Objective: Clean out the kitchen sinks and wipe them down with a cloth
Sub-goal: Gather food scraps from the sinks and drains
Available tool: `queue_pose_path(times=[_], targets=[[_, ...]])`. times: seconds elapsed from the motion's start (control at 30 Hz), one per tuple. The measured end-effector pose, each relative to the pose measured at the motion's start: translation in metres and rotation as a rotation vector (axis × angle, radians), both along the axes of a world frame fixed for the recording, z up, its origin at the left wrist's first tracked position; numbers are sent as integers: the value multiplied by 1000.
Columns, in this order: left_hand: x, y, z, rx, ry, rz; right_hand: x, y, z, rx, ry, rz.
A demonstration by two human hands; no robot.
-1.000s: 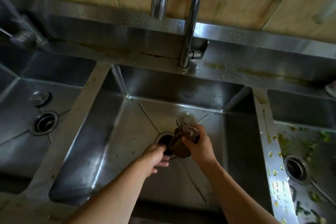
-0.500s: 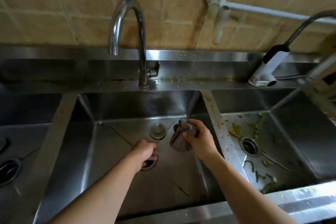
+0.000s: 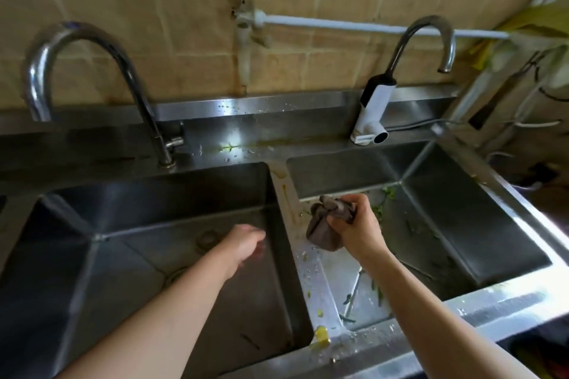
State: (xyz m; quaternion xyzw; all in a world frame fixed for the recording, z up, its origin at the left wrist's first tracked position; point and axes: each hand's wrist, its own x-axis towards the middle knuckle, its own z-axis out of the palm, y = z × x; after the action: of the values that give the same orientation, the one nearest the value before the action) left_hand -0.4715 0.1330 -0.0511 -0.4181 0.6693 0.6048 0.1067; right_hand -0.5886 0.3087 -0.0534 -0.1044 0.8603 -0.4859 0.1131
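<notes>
Cloth (image 3: 326, 224), dark and bunched, hangs from the person's right hand (image 3: 357, 224) above the divider (image 3: 288, 197) between two steel sinks. The fingers curl tight round its gathered top, and the loose bulk droops below the fist like a small sack. It looks soft, limp and probably wet, so it should be light, easy to squeeze and quick to take any shape; a fistful near the middle seems the surest hold, and spread flat under the palm it should wipe well. The left hand (image 3: 246, 240) hovers over the left sink (image 3: 172, 194), holding nothing; it is blurred, so I cannot tell how its fingers lie. That basin looks mostly clean, with a round plug (image 3: 207, 237) near its back wall. The right sink (image 3: 462, 203) is dirty: green scraps (image 3: 381, 206) lie over its floor, and yellow bits (image 3: 321, 332) sit on the front rim. A tap (image 3: 92, 77) stands behind each basin.
</notes>
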Motion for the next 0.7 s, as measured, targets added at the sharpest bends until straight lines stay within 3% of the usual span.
queue_pose_path(times=[0.4,0.7], targets=[[-75,91,-21,-370,-96,254,-99,78,-40,91,-114,218],[-88,93,-36,-569,-183,170,-102,73,-64,120,-163,337]])
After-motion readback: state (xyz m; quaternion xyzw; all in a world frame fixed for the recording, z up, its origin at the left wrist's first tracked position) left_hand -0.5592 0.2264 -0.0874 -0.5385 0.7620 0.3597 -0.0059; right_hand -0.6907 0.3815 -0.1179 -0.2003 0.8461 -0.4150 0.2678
